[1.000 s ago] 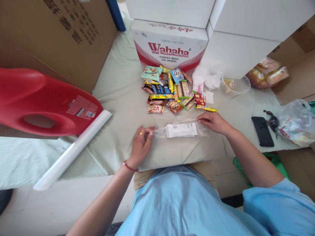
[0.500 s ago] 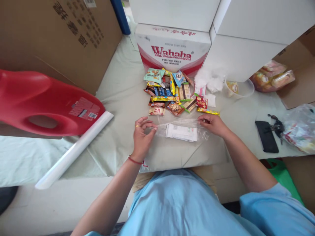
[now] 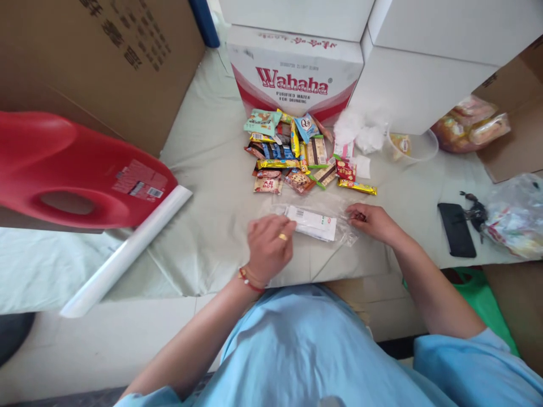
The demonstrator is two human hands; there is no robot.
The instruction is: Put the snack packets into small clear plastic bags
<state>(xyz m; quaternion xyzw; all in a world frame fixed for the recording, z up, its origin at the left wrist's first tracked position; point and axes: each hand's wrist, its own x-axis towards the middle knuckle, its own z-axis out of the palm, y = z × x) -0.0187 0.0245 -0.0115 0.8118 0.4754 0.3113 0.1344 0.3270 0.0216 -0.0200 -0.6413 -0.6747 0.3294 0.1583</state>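
A clear plastic bag (image 3: 344,229) lies on the cloth-covered table, with a white printed packet (image 3: 313,223) in or under its film. My left hand (image 3: 271,243) is at the packet's left end, back of the hand up, fingers curled and slightly blurred; what they may hold is hidden. At the bag's right side my right hand (image 3: 370,219) pinches the clear film between thumb and fingers. Just beyond the bag is a spread of small wrapped snacks (image 3: 278,164), with a yellow-wrapped bar (image 3: 357,187) at its near right.
A Wahaha carton (image 3: 297,73) stands behind the snacks. On the left are a red jug (image 3: 85,141) and a white roll (image 3: 127,251). A plastic bowl (image 3: 418,150), black phone (image 3: 457,230), keys (image 3: 477,213) and a filled plastic bag (image 3: 517,217) are on the right.
My left hand has turned over and moved right and nearer to me, onto the packet's left end. The bag's film has sunk lower, and my right hand has shifted slightly right.
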